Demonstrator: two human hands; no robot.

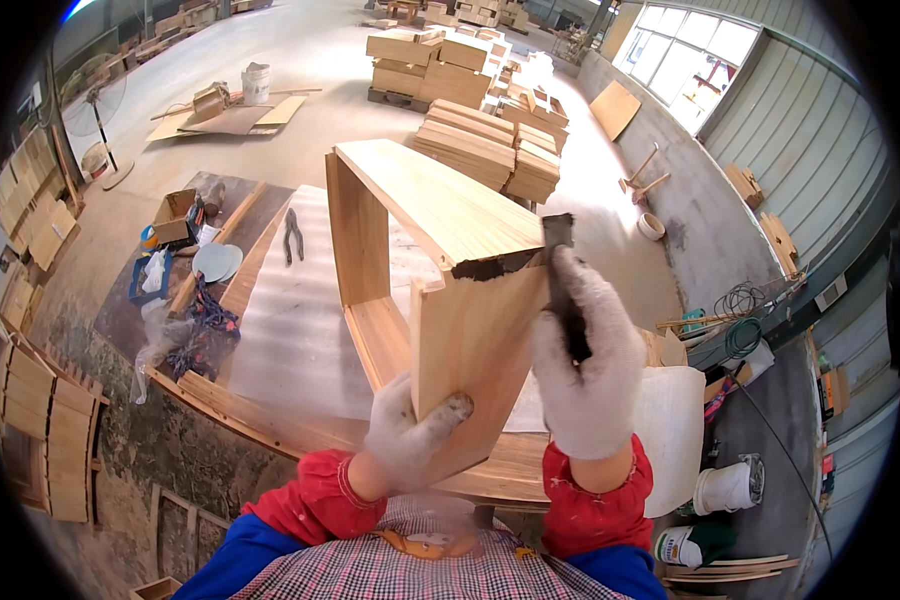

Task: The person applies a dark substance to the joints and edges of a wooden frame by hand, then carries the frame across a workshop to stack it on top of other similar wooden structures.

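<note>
A pale wooden box frame, open through its middle, stands tilted up above the workbench. My left hand, in a whitish work glove with dark-stained fingertips, grips the near board at its lower edge, thumb on the outer face. My right hand, gloved too, is closed round a dark, flat strip-like tool, whose exact kind I cannot make out. The tool's top end is beside the frame's upper right corner. A ragged black patch lies along the edge where two boards meet there.
White foam sheeting covers part of the bench, with pliers on it. To the left are an open carton, a pale round lid and a patterned cloth. Stacked boards stand beyond; buckets sit at right.
</note>
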